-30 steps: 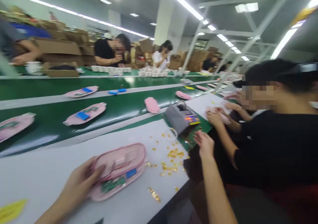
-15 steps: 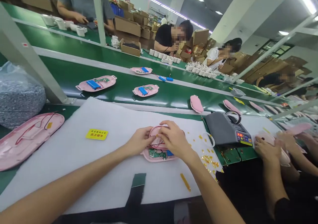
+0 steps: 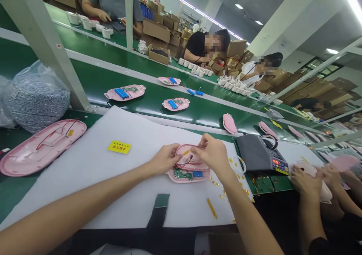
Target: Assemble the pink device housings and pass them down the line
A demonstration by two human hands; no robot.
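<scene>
A pink plastic cover, with thin wires and a yellow tape piece inside, is tilted up between my hands. My left hand pinches its left edge between thumb and fingers. My right hand grips the cover's right side, thumb over its inner face. Just below lies the matching pink half shell on the white mat, holding a green circuit board and a blue battery. Wires run at the seam between the two halves.
Yellow tape bits and a tape strip lie on the mat. At right stands a grey tape dispenser; a co-worker's hands are beyond it. A yellow card, another pink cover and a plastic bag are at left.
My right fingers have shifted off the cover's middle toward its right edge, so more of its inside shows. The whole view has swung slightly left.
</scene>
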